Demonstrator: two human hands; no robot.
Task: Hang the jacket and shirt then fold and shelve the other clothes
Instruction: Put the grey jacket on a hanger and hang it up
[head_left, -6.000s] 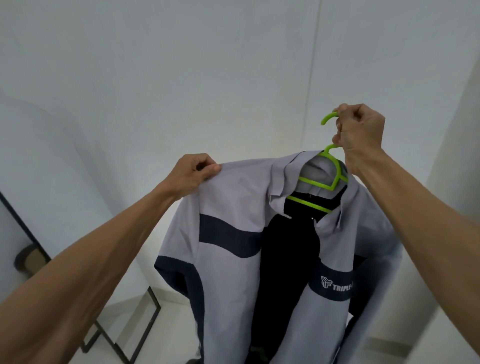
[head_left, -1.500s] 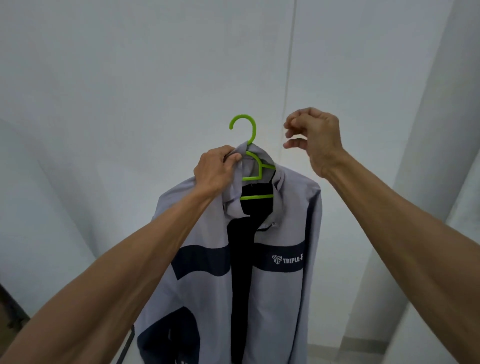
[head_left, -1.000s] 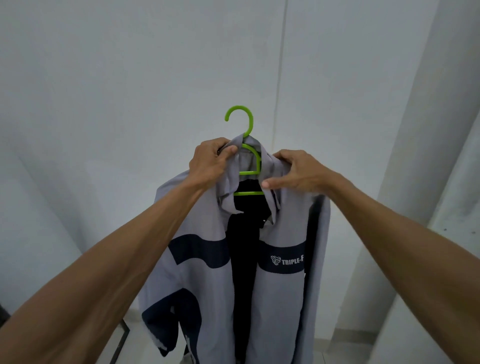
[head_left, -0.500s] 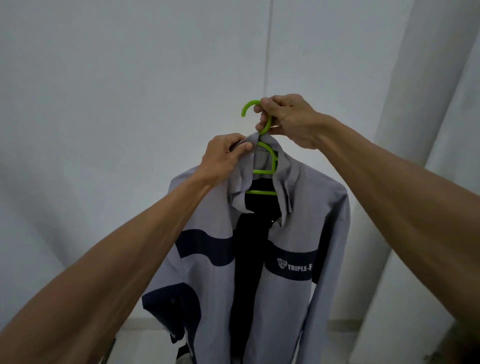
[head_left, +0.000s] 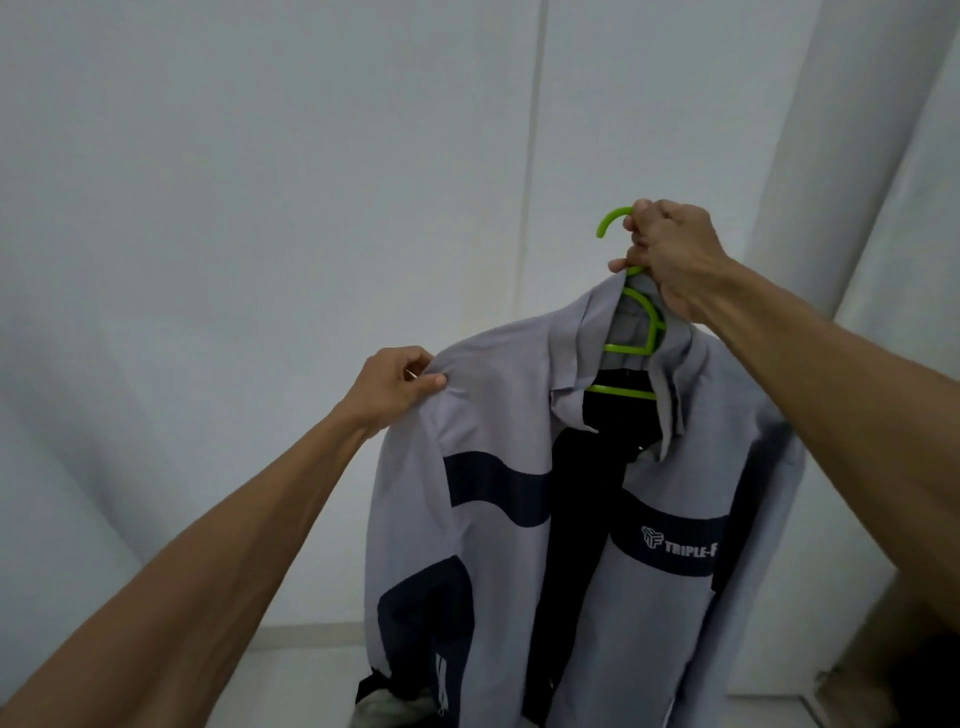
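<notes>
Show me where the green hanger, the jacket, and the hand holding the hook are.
green hanger (head_left: 627, 391): head view, on its lower crossbar.
jacket (head_left: 498, 415): head view, on the grey shoulder panel.
right hand (head_left: 672, 254): head view, on the back of the hand.

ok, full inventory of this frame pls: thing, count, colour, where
jacket: 1, light grey with navy bands, dark inside, white logo on the chest band; on the hanger, held up centre-right, front open
hanger: 1, bright green plastic; inside the jacket collar, hook poking out at the top
wall: white panels with a vertical seam, filling the background
column: 1, white, at right
floor: pale, bottom left
pale item on the floor: 1, light coloured, under the jacket hem; cannot tell what it is
left hand: 1, pinching the jacket's shoulder
right hand: 1, closed around the hanger's neck below the hook
</notes>
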